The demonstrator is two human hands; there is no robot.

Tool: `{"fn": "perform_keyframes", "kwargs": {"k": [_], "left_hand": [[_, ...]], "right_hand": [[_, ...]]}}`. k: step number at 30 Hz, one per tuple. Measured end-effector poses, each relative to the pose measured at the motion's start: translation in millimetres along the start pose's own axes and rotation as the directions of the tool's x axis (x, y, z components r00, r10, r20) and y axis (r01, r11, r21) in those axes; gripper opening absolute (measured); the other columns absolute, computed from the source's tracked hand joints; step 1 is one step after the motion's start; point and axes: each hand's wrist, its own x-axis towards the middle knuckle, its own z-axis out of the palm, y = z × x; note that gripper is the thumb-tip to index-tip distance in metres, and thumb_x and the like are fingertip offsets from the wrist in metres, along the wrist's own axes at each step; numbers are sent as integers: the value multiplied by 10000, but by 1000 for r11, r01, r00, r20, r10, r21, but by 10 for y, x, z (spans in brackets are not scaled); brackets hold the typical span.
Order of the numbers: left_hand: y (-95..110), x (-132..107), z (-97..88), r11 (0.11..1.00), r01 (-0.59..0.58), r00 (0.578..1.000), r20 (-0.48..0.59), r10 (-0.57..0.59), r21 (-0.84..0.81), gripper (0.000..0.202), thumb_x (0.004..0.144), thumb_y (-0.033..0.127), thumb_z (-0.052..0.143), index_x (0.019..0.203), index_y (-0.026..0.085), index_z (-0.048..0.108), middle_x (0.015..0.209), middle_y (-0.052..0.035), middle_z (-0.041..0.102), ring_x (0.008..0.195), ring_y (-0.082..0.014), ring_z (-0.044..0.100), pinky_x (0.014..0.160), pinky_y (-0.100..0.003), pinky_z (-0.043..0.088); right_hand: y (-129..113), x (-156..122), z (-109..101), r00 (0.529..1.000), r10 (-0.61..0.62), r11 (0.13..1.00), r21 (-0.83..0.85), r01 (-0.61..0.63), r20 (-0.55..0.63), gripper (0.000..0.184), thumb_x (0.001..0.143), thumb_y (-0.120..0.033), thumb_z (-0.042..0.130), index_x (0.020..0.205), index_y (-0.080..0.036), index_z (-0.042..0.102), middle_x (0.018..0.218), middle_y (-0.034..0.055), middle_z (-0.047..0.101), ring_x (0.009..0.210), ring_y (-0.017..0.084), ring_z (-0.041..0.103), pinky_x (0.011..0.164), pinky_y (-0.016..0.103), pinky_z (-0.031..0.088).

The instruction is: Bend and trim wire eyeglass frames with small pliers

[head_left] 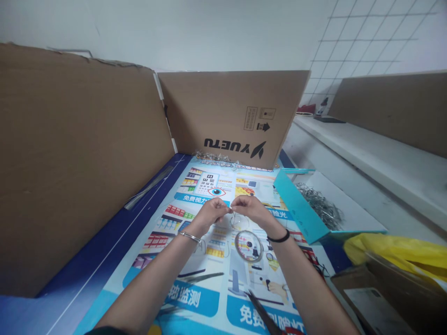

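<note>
My left hand [211, 213] and my right hand [248, 207] are raised together over a printed poster [195, 298] on the table. Both pinch the ends of a small thin wire piece [234, 217] between their fingertips. My left wrist wears a silver bangle and my right wrist a black band. Below my hands, a coil of wire [248, 245] lies flat on the poster.
Brown cardboard walls stand at the left [77, 158] and back [230, 111]. A teal-edged tray [300, 209] at the right holds a heap of metal wire pieces [321, 204]. A yellow bag [394, 251] and scissors [265, 316] lie nearer me. Tweezers [199, 278] rest on the poster.
</note>
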Motion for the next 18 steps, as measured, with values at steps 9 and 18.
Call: {"fn": "perform_keyframes", "kwargs": {"k": [9,18], "left_hand": [[41,41,-71,994,-44,997,-70,37,-105,317,581,302,735,672,174,460,604,22,621,345,-13,293,368,-188,129],[92,55,-121,979,-79,992,-111,59,-186,327,586,294,732,705,174,452,707,-15,684,344,-9,304,367,-175,126]], "right_hand": [[216,-105,-713,953,197,595,-744,-304,-232,191,790,-226,474,794,-171,656,836,72,675,780,188,591,655,262,386],[495,-176,-715,933,303,351,-887,-299,-195,603,688,-494,618,1194,-170,560,1126,155,582,1077,298,501,846,344,359]]}}
